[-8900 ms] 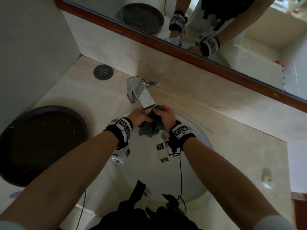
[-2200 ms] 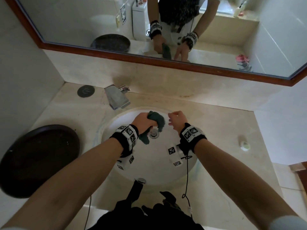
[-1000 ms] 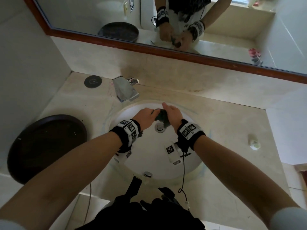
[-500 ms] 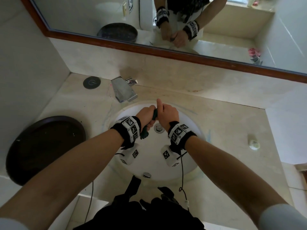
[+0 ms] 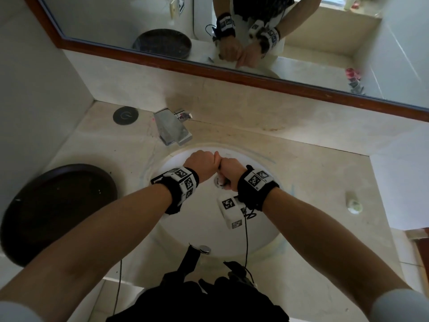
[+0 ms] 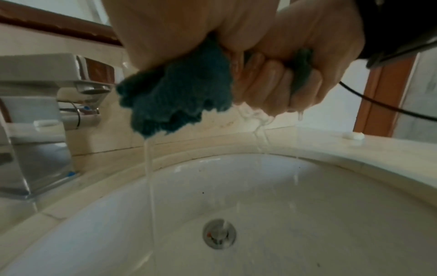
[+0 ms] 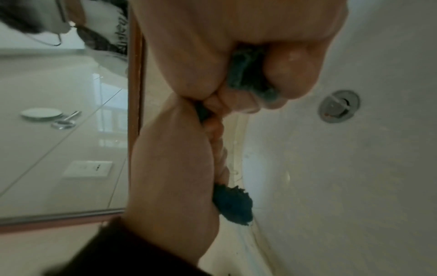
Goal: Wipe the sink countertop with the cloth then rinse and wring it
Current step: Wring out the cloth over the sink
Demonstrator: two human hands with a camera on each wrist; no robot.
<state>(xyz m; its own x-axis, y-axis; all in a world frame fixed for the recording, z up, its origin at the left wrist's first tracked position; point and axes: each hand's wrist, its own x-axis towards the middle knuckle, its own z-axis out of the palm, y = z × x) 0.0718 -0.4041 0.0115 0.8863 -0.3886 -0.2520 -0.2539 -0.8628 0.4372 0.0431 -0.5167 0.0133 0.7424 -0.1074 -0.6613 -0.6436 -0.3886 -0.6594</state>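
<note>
Left hand [image 5: 201, 164] and right hand [image 5: 230, 171] fist to fist, both clenched round the teal cloth [image 6: 177, 93], water streaming into the sink [image 6: 307, 224] below them, faucet [image 5: 173, 126] beyond the left hand

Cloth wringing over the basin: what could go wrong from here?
1. The left hand and right hand grip the cloth near the basin's back rim, so water may splash onto the wiped countertop.
2. Water runs over the right hand's fingers; the wet grip might slip.
3. A loose tuft hangs below the left hand and may stay soaked.
</note>
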